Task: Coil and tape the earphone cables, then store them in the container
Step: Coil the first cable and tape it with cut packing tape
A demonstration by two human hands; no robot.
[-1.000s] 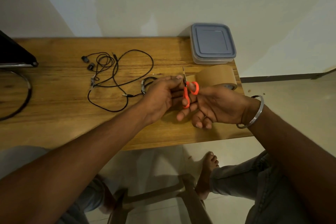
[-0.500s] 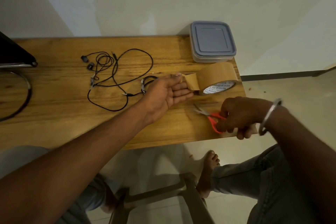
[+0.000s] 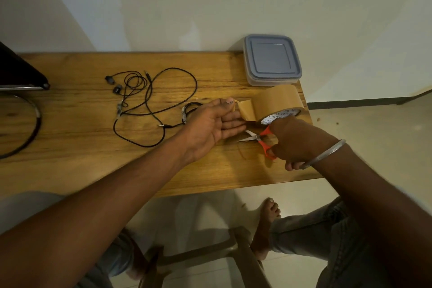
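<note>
A loose black earphone cable sprawls over the wooden table. A second cable, coiled, lies partly hidden behind my left hand. That hand pinches the free end of the brown tape pulled from the roll. My right hand holds orange-handled scissors, blades apart, just below the stretched tape. A grey-lidded container sits shut at the table's far right corner.
A dark device with a curved stand occupies the table's left end. The table's right edge runs just past the tape roll. Below the front edge I see a stool, my legs and a bare foot.
My right hand has brought the scissors from the table's front right edge up toward the tape, blades now apart. My left hand still holds the tape end.
</note>
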